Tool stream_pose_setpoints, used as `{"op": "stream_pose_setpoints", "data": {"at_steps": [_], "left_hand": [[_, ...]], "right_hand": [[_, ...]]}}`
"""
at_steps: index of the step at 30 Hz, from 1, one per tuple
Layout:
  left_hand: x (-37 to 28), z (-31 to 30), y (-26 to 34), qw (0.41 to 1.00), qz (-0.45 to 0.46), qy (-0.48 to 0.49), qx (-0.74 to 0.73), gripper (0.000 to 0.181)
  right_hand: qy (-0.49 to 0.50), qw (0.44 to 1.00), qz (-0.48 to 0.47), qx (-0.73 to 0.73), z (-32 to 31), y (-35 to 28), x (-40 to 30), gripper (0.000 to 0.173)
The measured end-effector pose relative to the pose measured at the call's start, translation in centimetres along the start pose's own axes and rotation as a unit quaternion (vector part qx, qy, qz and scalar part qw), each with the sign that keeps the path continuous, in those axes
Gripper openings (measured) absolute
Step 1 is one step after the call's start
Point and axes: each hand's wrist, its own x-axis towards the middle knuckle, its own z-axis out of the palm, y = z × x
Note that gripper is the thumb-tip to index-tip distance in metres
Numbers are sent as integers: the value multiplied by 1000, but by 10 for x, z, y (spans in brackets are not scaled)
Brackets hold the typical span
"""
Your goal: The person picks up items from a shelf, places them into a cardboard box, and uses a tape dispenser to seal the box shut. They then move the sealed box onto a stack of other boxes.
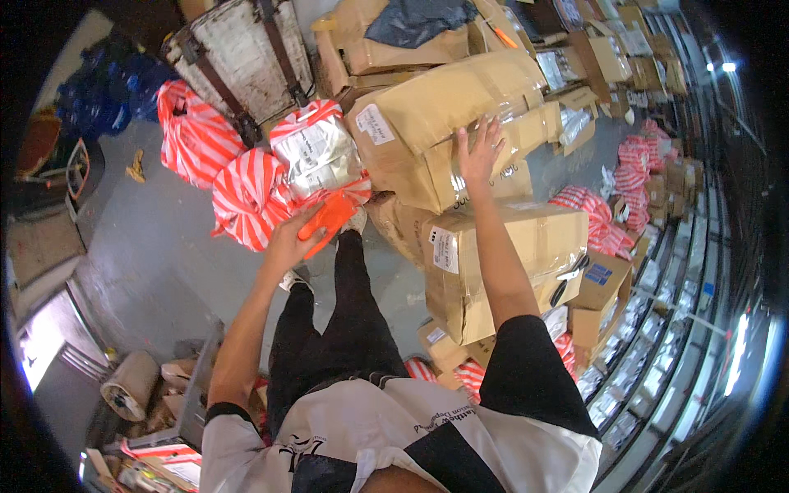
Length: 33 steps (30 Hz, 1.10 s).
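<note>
My left hand (296, 237) grips an orange plastic object (330, 215), its exact kind unclear. Just beyond it, a silver packet (320, 154) with a label lies in a red-and-white striped plastic bag (308, 117). My right hand (481, 151) rests with spread fingers on the side of a large taped cardboard box (456, 98). That box has a white label at its left end and a gap along its taped flap edge. Nearer to me, under my right forearm, stands another taped cardboard box (518, 246) with a label.
Knotted striped bags (200, 142) stand on the grey floor (160, 246) by a worn white panel (246, 68). Black-handled scissors (567, 280) are at the nearer box. A dark plastic sheet (419, 21) and an orange-handled tool (504, 37) lie on cartons behind. Shelving (653, 345) runs along the right.
</note>
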Motion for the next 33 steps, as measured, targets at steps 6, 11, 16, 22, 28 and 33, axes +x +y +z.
{"op": "stream_pose_setpoints", "data": {"at_steps": [6, 11, 16, 22, 28, 33], "left_hand": [[8, 13, -64, 1000, -24, -6, -5, 58], [63, 66, -77, 996, -39, -23, 82, 60], [144, 132, -77, 988, -77, 20, 134, 51], [178, 169, -43, 954, -193, -45, 223, 45], [108, 182, -83, 974, -195, 51, 105, 39], [-26, 85, -67, 968, -232, 70, -67, 63]], "right_hand": [[-40, 991, -126, -11, 36, -53, -7, 74], [-42, 988, -135, -64, 48, -51, -20, 70], [-293, 906, -298, -74, 32, -104, -22, 73], [-344, 627, -555, -425, 44, -91, -74, 70], [-293, 467, -617, -562, 76, -121, -74, 64], [-415, 657, -407, -481, 141, -103, -107, 61]]}}
